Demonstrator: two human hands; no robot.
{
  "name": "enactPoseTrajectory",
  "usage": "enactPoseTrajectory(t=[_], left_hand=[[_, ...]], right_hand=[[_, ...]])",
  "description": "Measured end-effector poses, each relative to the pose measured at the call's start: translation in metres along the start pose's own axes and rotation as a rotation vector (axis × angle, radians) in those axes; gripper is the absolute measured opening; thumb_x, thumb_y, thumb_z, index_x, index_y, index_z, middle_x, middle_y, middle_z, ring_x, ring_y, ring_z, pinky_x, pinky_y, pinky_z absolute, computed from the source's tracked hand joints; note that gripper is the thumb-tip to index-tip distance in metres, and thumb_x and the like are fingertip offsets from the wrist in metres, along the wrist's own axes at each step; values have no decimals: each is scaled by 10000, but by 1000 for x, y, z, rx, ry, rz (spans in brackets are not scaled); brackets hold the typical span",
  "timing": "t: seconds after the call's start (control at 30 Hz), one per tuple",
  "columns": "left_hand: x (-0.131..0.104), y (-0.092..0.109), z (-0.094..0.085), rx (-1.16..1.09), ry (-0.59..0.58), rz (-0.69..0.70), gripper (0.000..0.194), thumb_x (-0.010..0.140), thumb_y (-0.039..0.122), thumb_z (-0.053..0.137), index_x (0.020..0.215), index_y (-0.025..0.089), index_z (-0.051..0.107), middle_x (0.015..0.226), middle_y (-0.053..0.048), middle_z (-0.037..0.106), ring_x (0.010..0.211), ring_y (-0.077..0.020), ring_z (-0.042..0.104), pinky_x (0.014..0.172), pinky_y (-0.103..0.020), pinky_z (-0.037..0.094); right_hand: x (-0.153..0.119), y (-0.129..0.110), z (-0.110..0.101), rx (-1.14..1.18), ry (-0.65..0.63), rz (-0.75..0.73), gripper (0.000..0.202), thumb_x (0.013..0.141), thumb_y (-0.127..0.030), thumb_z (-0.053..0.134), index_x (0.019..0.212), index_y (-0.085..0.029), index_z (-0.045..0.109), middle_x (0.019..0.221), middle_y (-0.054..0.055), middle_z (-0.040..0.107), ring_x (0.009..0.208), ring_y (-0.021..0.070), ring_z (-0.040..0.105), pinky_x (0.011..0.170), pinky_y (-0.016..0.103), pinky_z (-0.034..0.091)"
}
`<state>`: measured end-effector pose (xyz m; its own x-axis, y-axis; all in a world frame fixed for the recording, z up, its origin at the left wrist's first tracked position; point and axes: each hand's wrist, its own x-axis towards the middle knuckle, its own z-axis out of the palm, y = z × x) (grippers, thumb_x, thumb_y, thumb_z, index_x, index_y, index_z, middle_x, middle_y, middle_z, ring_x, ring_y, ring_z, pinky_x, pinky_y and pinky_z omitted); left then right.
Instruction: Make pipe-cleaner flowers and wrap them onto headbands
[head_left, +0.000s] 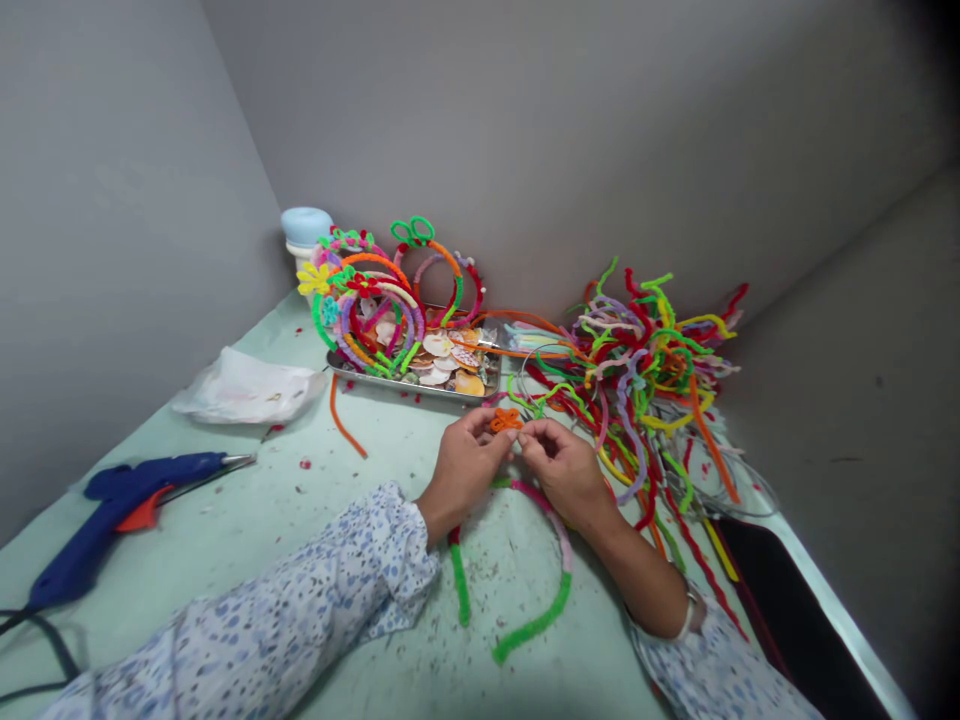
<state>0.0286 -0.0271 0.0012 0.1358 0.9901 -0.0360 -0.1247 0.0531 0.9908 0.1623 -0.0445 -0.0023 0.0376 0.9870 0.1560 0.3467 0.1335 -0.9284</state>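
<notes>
An orange pipe-cleaner flower (507,420) is pinched between the thumb and fingers of my left hand (471,455). My right hand (564,465) has its thumb and fingertips pressed together beside the flower's right edge; whatever is between them is too small to make out. Under both hands lies a headband (559,590) wrapped in green, pink and red pipe cleaner, its two ends towards me. My hands hide part of its top.
A metal tray (420,388) of seashells carries several finished headbands (375,310). Loose pipe cleaners (652,350) heap up at the right. On the left are a blue glue gun (142,500) with its cord and a white plastic packet (251,385). A dark flat object (787,600) lies front right.
</notes>
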Motion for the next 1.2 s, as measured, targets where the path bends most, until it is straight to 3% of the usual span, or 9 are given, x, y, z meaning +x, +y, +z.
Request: enactPoseTrajectory(t=[0.43, 0.6, 0.83, 0.93, 1.1, 1.2], left_hand=[[1, 3, 1, -60, 18, -40, 275, 668, 268, 686, 885, 128, 592, 637, 24, 591, 507, -77, 522, 469, -182, 375], [0, 6, 1, -150, -31, -49, 247, 660, 259, 699, 842, 127, 595, 693, 10, 607, 516, -65, 518, 481, -179, 384], [0, 8, 0, -193, -105, -47, 238, 679, 256, 695, 844, 114, 597, 673, 12, 585, 517, -55, 498, 478, -164, 372], [0, 8, -1, -180, -76, -46, 255, 675, 276, 700, 846, 120, 595, 677, 5, 600, 526, -63, 509, 489, -169, 380], [0, 5, -3, -81, -61, -38, 248, 722, 282, 631, 917, 129, 621, 639, -1, 612, 512, -79, 504, 492, -183, 377], [0, -1, -4, 29, -59, -15, 241, 757, 251, 565, 957, 134, 633, 590, 7, 594, 493, -85, 485, 477, -183, 360]], right_hand=[[1, 3, -1, 123, -62, 94, 157, 802, -341, 556, 788, -186, 580, 655, -21, 570, 534, 107, 432, 498, 229, 342], [2, -2, -2, 203, -100, 143, 163, 789, -350, 572, 770, -188, 575, 646, -20, 587, 516, 100, 438, 489, 224, 340], [4, 2, -5, 322, -179, 240, 199, 783, -386, 576, 762, -189, 555, 549, -49, 521, 425, 71, 360, 403, 202, 238], [4, 2, -5, 244, -125, 202, 182, 782, -367, 571, 780, -186, 562, 562, -46, 520, 443, 78, 379, 416, 205, 276], [3, -2, -5, 48, 123, 8, 146, 776, -327, 563, 766, -183, 583, 630, -18, 546, 542, 115, 471, 514, 236, 392], [2, -2, -5, -117, 175, -130, 111, 793, -286, 544, 770, -189, 594, 691, 2, 580, 596, 131, 513, 569, 251, 424]])
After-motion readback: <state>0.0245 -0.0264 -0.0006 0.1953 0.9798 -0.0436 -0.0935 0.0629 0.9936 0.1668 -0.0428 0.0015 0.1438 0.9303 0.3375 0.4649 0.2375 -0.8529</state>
